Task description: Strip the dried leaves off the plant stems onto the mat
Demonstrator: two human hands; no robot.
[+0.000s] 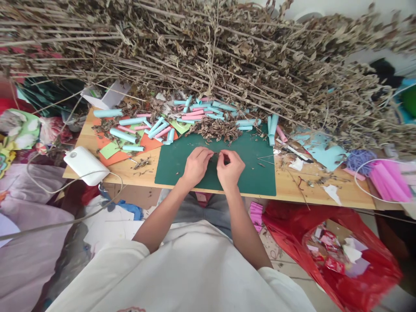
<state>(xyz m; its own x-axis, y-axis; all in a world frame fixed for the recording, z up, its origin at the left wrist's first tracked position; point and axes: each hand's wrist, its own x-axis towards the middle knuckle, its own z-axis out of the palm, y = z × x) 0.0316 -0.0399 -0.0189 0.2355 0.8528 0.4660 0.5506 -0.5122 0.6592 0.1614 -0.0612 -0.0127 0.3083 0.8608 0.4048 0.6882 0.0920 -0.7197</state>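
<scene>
Over the green mat [172, 169], the left hand [196, 167] and right hand [231, 168] pinch their fingers [206, 153] closed on a small dark scrap [215, 156], between the facing tips. Just beyond lies a leaf pile [217, 130], then paper rolls [224, 106], then dry stalks [195, 65].

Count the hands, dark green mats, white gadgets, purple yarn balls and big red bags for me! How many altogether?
Hands: 2, the left hand and the right hand
Dark green mat: 1
White gadget: 1
Purple yarn ball: 1
Big red bag: 1
Total: 6
</scene>
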